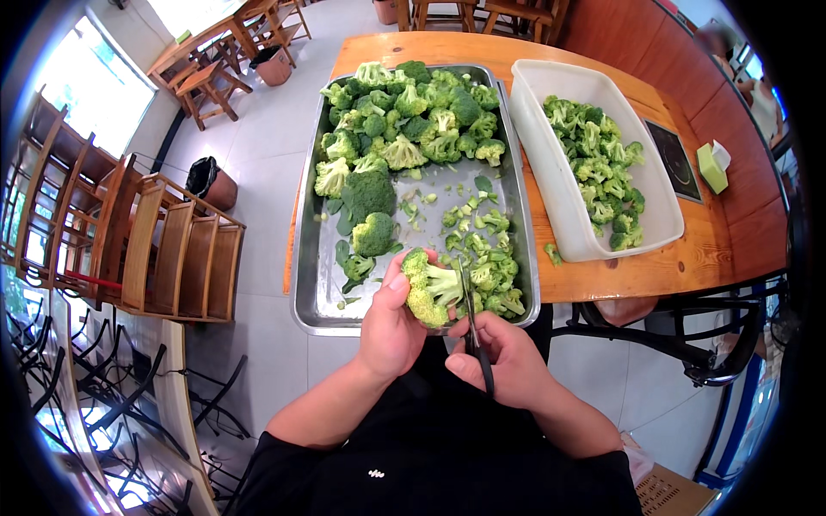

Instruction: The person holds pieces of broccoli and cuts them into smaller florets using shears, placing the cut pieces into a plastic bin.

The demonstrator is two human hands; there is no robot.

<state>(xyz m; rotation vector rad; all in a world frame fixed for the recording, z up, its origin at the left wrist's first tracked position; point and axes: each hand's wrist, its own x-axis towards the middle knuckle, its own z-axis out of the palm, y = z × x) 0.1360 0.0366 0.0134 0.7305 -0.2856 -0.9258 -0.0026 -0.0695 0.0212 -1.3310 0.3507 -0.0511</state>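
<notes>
My left hand (392, 329) holds a broccoli floret (431, 287) by its head, above the near edge of a metal tray (413, 184). In my right hand (503, 361) is a pair of black-handled scissors (470, 303), their blades pointing away from me beside the floret's stem. Large broccoli pieces (413, 116) are heaped at the tray's far end, and two rounded heads (373, 233) lie along its left side. Small cut pieces (493, 271) are gathered at the near right of the tray. Loose leaves and stem bits are scattered on its bottom.
Right of the tray, a white plastic tub (535, 148) holds broccoli florets on the wooden table (574, 277). A black hob panel (671, 158) and a green tissue box (713, 168) are beyond it. Wooden shelving (181, 258) and a lined bin (213, 184) stand left. Another person is at the far right.
</notes>
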